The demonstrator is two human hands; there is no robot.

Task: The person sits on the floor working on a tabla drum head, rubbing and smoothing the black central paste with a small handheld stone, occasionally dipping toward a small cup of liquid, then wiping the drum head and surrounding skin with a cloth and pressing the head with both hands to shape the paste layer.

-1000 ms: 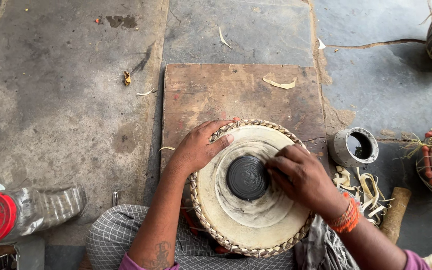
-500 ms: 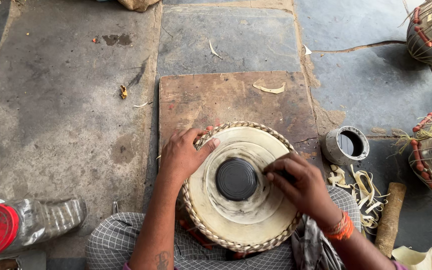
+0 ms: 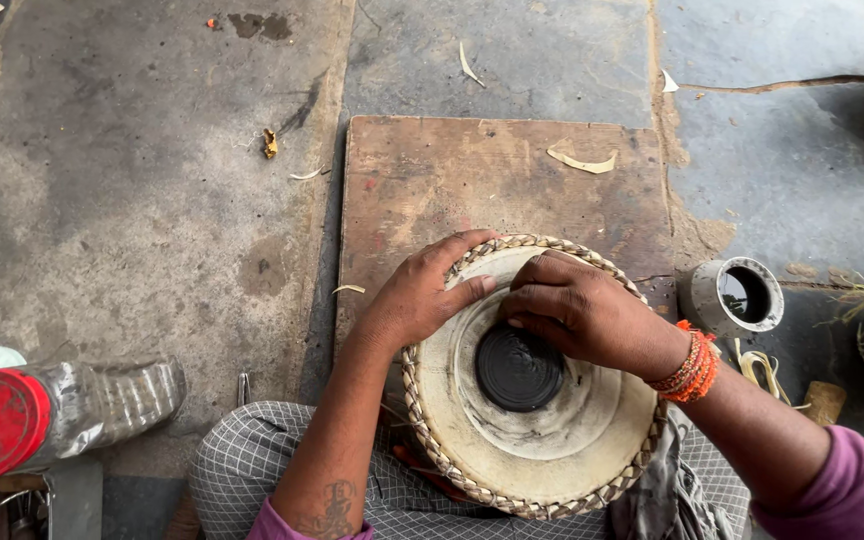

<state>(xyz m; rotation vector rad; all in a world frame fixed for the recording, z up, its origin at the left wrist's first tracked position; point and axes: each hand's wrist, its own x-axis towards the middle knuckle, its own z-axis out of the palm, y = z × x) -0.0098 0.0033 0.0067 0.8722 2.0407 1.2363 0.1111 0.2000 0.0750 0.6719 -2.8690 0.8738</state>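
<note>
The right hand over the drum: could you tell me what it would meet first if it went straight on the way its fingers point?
The right hand points left across the drum; it would probably meet the left hand's fingers first, lying close ahead on the drum skin.

The scene is being lit evenly by soft, diffuse daylight, with no harsh glare anywhere. Only faint, short shadows are being cast beneath the left hand [image 3: 420, 297] and right hand [image 3: 582, 310] onto the pale drum head [image 3: 552, 440]. The stone floor [image 3: 142, 220] is being rendered sharply. Slight softening is being shown at the lower corners, where the plastic bottle [image 3: 102, 405] is being caught with dull highlights.
</note>
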